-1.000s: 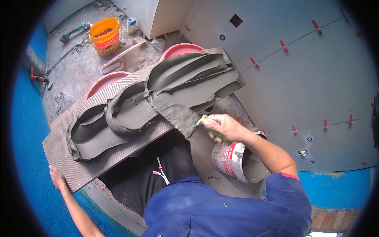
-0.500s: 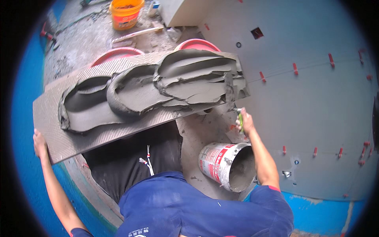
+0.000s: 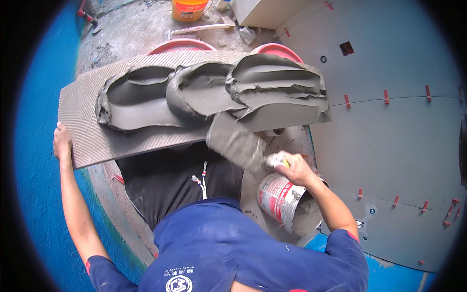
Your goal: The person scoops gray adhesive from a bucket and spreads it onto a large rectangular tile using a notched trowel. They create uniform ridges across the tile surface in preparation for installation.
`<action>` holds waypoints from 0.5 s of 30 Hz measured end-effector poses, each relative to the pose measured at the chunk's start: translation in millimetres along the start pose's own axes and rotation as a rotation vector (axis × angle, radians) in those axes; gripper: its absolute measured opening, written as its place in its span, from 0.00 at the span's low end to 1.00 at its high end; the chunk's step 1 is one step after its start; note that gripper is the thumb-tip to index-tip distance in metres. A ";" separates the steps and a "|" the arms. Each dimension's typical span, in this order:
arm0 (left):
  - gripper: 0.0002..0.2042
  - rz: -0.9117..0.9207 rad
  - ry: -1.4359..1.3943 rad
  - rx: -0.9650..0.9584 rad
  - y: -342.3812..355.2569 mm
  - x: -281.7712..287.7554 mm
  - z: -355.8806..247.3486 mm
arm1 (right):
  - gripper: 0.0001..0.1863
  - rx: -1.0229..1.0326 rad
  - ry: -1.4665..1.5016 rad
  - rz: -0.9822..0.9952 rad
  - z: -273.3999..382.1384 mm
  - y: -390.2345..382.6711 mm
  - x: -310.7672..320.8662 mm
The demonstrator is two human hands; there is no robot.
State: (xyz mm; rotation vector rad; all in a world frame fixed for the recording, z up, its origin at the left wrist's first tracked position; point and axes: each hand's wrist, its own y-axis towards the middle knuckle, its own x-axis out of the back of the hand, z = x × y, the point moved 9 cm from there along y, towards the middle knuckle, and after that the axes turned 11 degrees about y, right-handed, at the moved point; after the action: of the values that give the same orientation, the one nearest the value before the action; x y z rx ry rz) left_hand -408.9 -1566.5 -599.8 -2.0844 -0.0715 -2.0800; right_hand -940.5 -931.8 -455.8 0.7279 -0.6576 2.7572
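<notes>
A large tile (image 3: pixel 151 146) with a ridged back lies tilted in front of me, its ridged side up. Thick grey mortar (image 3: pixel 209 92) covers much of it in overlapping troughs. My left hand (image 3: pixel 62 141) grips the tile's left edge near the lower corner. In my right hand (image 3: pixel 293 168) is the handle of a trowel. Its flat, mortar-smeared blade (image 3: pixel 236 142) points left, with the tip at the mortar's near edge. Below my right forearm lies a white and red bucket (image 3: pixel 282 199) on its side, grey mortar inside; the forearm hides part of its rim.
Two red round tubs (image 3: pixel 182 45) show behind the tile. Farther off stand an orange bucket (image 3: pixel 189 9) and a long pale-handled tool (image 3: pixel 204 29) on the dusty floor. A tiled wall (image 3: pixel 389 141) with red clips is at right, a blue wall (image 3: pixel 46 146) at left.
The trowel has swung from the tile's right end to the middle of its near edge, moving left and down. The mortar's right part looks smoother. My left hand keeps its hold.
</notes>
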 end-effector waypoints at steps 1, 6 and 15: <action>0.37 0.008 -0.005 -0.010 -7.3 -0.1 -10.6 | 0.16 0.092 -0.106 -0.099 6.6 11.2 4.4; 0.37 -0.005 -0.008 -0.050 -9.5 -4.4 -16.8 | 0.23 0.056 -0.303 -0.241 -26.9 25.7 -34.5; 0.36 0.013 0.003 -0.026 -13.8 -0.2 -13.0 | 0.26 -0.291 0.314 -0.217 -71.5 -46.2 6.3</action>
State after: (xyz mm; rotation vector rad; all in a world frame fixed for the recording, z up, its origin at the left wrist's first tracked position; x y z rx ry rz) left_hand -424.0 -1555.1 -598.6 -2.0904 -0.0305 -2.0871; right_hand -961.1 -857.0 -491.3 0.2771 -0.8294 2.4315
